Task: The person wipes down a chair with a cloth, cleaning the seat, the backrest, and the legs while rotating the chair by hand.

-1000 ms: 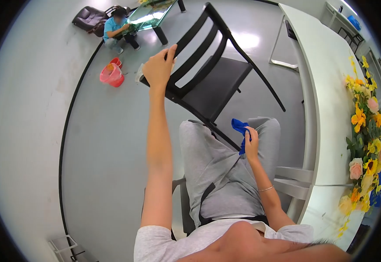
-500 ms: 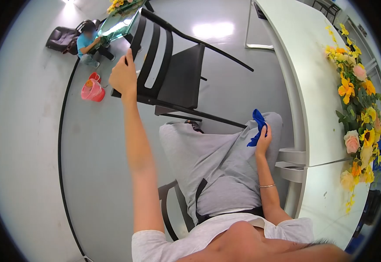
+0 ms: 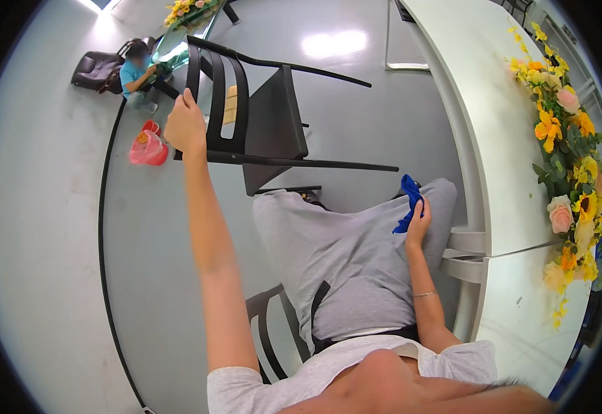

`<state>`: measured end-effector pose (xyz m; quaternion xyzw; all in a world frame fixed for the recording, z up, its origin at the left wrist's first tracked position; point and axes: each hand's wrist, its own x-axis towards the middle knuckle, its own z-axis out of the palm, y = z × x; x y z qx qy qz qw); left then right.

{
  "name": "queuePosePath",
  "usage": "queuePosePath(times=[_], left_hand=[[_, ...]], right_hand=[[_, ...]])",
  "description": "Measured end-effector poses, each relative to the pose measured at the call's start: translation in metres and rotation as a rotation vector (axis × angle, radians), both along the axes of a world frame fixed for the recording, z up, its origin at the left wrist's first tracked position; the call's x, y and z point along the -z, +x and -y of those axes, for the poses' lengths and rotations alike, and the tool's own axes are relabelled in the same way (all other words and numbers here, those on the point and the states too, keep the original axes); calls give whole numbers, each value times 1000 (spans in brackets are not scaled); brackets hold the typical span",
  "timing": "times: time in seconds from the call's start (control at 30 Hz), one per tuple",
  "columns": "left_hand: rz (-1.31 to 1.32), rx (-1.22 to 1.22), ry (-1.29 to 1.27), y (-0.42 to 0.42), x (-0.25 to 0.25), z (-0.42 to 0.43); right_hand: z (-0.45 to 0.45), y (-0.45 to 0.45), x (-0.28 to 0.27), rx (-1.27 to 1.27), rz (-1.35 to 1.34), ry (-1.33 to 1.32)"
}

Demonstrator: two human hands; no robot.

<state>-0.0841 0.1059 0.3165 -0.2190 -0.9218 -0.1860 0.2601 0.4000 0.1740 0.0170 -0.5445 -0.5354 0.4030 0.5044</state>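
Note:
A black chair with a slatted back is tipped over in front of my knees, its legs pointing to the right. My left hand, arm stretched out, is closed on the edge of its backrest. Some of those fingers are hidden behind the frame. By my right knee, my right hand grips a crumpled blue cloth, which stands up past the fingertips. The cloth is apart from the chair's nearest leg.
At right stands a white desk with a flower garland. Left on the floor is a red bucket with a plastic liner. Another person sits low near a glass table. A second chair is beneath me.
The tipped chair has turned and shifted left with my left hand, which is slightly lower. Its lower leg now lies nearly level. My right hand and the cloth have barely moved.

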Motion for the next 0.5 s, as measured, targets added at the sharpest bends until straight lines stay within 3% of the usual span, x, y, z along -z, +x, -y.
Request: queuePosePath(times=[0.07,0.13,0.2,0.27,0.43,0.5], left_hand=[[-22,50,-34,-24,7,1],[428,348,68,-36,0,3],[531,441,122,-43,0,3],[769,772,267,-53,8,-2],[786,783,381,5,0,-15],[757,779,343,14,-3,-15]], right_hand=[[1,-2,-2,-25,-3,0],[3,-2,0,-57,-2,-3],[1,-8,1,-77,6,-16],[5,-19,-10,-90,-30,-29],[7,-67,-42,-193,-173,-59],[3,-101,-59,-233,-172,43]])
